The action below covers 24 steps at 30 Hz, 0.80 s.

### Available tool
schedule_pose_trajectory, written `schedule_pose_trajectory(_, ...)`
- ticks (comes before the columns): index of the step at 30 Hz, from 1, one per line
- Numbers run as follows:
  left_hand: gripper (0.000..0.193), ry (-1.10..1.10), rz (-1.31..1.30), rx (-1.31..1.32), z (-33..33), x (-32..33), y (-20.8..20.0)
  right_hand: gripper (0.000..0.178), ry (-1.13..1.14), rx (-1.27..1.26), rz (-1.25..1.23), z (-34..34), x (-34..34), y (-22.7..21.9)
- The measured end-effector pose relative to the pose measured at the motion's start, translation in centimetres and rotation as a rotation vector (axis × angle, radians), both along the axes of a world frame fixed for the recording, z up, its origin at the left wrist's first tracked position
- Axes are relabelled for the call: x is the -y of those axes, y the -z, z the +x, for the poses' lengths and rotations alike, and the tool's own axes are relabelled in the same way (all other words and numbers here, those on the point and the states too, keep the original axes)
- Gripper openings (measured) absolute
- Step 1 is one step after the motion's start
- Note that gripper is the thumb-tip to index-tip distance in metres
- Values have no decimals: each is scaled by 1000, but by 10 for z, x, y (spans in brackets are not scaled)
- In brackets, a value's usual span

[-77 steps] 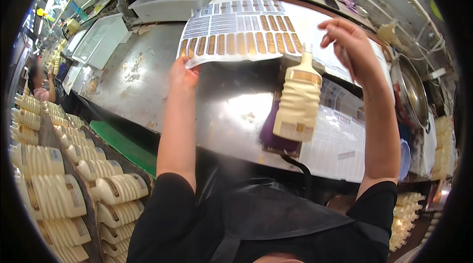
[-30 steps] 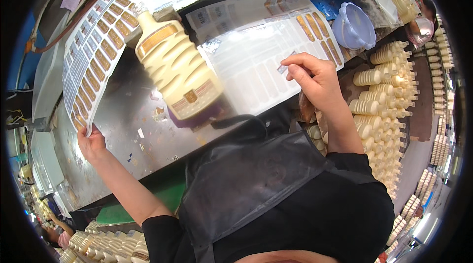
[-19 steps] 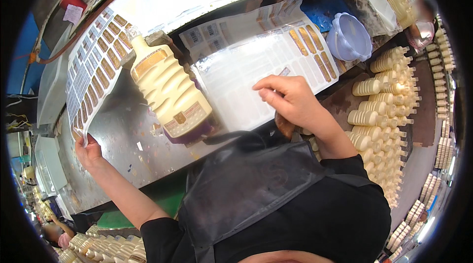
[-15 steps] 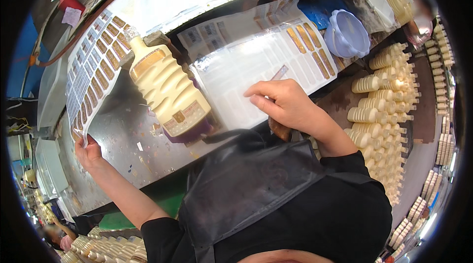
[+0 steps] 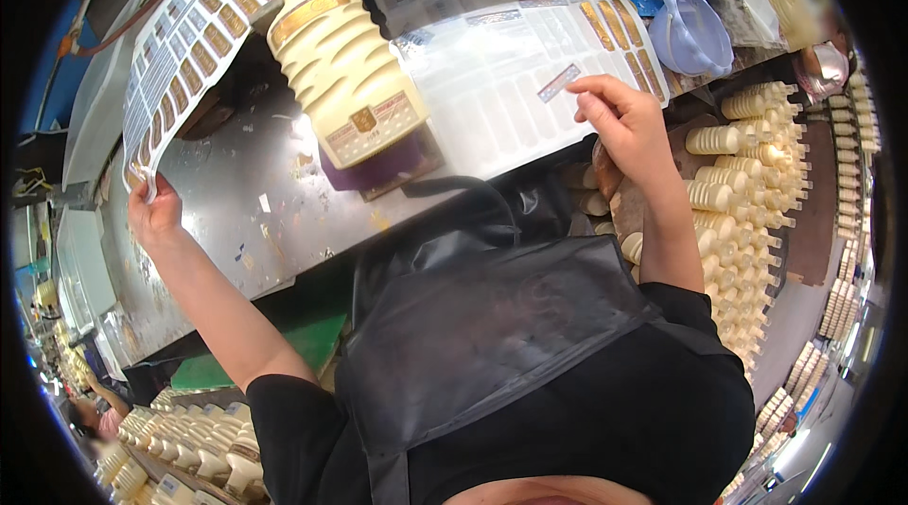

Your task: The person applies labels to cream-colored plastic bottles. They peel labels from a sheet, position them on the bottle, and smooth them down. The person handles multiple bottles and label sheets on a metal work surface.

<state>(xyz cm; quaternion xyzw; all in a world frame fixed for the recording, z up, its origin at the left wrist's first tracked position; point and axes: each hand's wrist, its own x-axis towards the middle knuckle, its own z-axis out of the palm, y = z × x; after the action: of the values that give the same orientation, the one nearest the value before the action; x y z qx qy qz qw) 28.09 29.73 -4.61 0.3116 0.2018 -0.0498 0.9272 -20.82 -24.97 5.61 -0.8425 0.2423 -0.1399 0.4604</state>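
At the left, my left hand [image 5: 154, 212] pinches the lower corner of a hanging sheet of gold and grey labels [image 5: 184, 79]. A cream ribbed bottle [image 5: 345, 79] lies slanted over a purple block [image 5: 378, 163], its neck away from me and a printed label near its base. My right hand [image 5: 632, 127] is over the right edge of a mostly bare label backing sheet [image 5: 473, 117], thumb and forefinger close together. Beside those fingertips is a small strip label [image 5: 558, 82]. Whether anything is between the fingertips cannot be made out.
A metal worktop [image 5: 236, 193] with stuck scraps lies under the bottle. A lavender bucket [image 5: 693, 32] stands at the back right. Rows of cream bottles [image 5: 733, 183] stack up on my right, with more bottles [image 5: 203, 439] at the lower left. People are in the background on both sides.
My right hand has moved right across the backing sheet to beside the strip label. My left hand keeps hold of the label sheet's corner. The whole view has shifted.
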Motion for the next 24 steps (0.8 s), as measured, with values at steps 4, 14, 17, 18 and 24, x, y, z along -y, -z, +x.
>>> schedule_pose_trajectory(4, 37, -33, 26, -27, -9, 22, -12, 19, -278, -142, 192, -9, -34, 8)
schedule_pose_trajectory(14, 34, -67, 104, -7, -9, 49, -21, 31, -707, -840, -166, -44, -50, 47)
schedule_pose_trajectory(17, 36, -42, 104, 45, -21, 55, -17, 31, -802, -709, -326, -51, -42, 38)
schedule_pose_trajectory(18, 37, -84, 62, 4, -24, 59, -20, 30, -766, -647, -333, -49, -41, 33)
schedule_pose_trajectory(24, 31, -115, 84, 8, -62, 89, -34, 26, -600, -437, -287, 0, -54, -6)
